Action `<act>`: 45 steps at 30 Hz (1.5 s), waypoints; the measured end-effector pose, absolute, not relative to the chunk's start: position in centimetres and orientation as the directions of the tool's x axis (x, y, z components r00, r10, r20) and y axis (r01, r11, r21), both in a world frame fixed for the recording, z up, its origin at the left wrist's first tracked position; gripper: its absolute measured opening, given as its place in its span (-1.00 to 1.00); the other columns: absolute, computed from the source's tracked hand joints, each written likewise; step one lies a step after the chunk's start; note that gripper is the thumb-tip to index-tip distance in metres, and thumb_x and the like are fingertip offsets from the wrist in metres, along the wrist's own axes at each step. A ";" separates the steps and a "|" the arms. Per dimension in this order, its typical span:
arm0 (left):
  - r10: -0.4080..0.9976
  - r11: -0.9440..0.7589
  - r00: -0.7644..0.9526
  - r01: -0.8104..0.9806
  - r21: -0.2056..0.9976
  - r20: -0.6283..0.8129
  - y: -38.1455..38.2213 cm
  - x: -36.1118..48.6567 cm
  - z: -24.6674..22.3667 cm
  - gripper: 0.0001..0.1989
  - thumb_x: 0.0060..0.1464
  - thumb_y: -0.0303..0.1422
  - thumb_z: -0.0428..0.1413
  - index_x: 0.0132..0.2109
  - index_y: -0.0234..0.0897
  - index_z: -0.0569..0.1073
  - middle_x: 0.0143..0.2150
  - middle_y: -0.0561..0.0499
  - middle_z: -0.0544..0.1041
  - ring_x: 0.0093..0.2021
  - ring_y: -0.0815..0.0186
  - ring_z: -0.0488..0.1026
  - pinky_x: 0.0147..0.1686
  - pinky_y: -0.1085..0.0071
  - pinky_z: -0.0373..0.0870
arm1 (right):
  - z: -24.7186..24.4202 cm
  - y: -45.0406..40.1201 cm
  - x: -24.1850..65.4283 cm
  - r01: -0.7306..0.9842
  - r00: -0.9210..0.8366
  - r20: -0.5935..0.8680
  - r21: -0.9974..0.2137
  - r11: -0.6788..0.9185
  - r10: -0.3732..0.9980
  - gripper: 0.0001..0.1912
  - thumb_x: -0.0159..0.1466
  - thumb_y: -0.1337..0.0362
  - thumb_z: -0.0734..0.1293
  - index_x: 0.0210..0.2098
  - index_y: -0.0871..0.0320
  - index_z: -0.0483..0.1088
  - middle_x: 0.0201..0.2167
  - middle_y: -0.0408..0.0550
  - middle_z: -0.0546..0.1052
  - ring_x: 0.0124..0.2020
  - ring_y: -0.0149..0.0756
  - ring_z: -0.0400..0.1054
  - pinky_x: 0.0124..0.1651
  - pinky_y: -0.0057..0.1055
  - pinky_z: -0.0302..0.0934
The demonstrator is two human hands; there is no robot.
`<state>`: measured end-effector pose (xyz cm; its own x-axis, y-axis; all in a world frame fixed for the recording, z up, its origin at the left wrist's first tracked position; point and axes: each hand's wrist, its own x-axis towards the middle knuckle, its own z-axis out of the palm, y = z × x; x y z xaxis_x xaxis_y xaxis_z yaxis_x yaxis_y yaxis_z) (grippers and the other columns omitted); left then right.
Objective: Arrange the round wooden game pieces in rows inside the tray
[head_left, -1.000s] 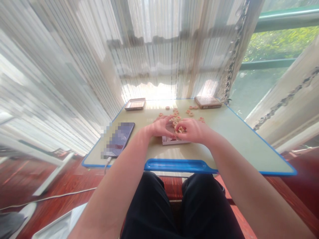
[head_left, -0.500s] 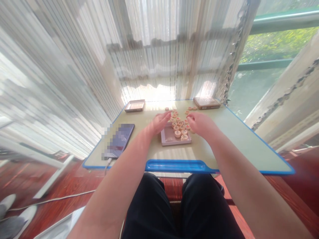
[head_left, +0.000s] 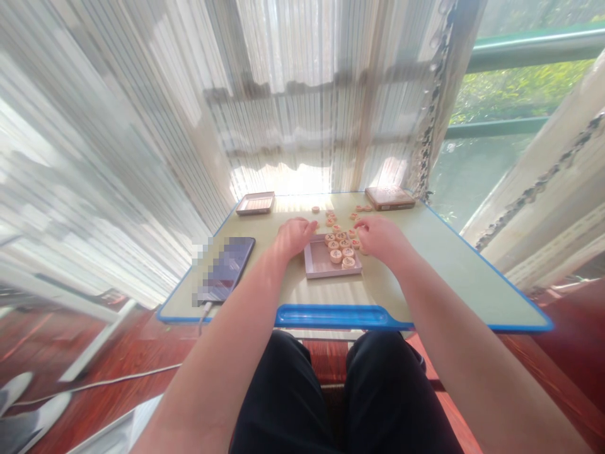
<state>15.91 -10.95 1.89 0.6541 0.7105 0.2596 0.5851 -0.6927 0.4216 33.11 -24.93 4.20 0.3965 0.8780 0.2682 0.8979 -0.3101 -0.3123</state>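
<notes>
A shallow open box (head_left: 309, 265) stands on the table in front of me. Several round Chinese chess pieces (head_left: 335, 256) with dark characters sit in it, mostly towards its right side. More pieces (head_left: 329, 222) with red marks lie loose beyond the box and along its right side. My left hand (head_left: 295, 236) is at the box's far left corner, its fingers curled together; what they hold, if anything, is hidden. To the right of the box, my right hand (head_left: 374, 233) is closed, fingertips bent down among the loose pieces. I cannot make out what is between them.
A phone or tablet (head_left: 231, 268) with a plugged-in cable lies on the left of the table. An open shallow lid (head_left: 256, 212) rests at the far left, a flat closed box (head_left: 390, 198) at the far right. The table (head_left: 454, 271) has a blue rim.
My left hand has drawn back to the left, and its outstretched fingers have curled in. My right hand has barely moved. The pieces in the box look the same.
</notes>
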 end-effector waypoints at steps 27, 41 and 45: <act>0.665 -0.731 0.657 0.478 0.487 0.354 -12.5 15.1 3.0 -0.67 -0.05 -0.31 0.10 -0.09 -0.24 0.51 -0.14 -0.06 0.58 -0.18 0.20 0.49 -0.10 0.31 0.44 | 2.9 -23.5 34.5 0.949 0.286 0.337 -0.227 -0.217 0.897 -0.56 0.28 0.41 0.09 0.04 0.29 0.44 0.08 0.12 0.48 0.14 -0.18 0.28 0.23 -0.30 0.02; 0.498 -0.766 0.867 0.444 0.465 -0.008 -14.4 13.4 5.4 -0.78 -0.19 -0.28 0.19 -0.31 -0.20 0.54 -0.29 0.06 0.58 -0.29 0.29 0.48 -0.33 0.45 0.38 | 1.5 -22.3 35.4 0.933 0.360 0.216 -0.118 -0.341 0.908 -0.49 0.32 0.30 0.13 0.21 0.37 0.25 0.26 0.25 0.26 0.28 -0.07 0.09 0.27 -0.26 -0.03; 0.518 -0.769 0.855 0.475 0.428 -0.018 -14.2 13.5 5.2 -0.72 -0.23 -0.17 0.25 -0.32 -0.19 0.55 -0.32 0.07 0.56 -0.32 0.30 0.47 -0.37 0.45 0.33 | 2.0 -22.2 35.2 0.951 0.309 0.155 -0.032 -0.308 0.938 -0.60 0.26 0.35 0.19 0.04 0.32 0.42 0.09 0.26 0.44 0.15 -0.04 0.25 0.18 -0.25 0.08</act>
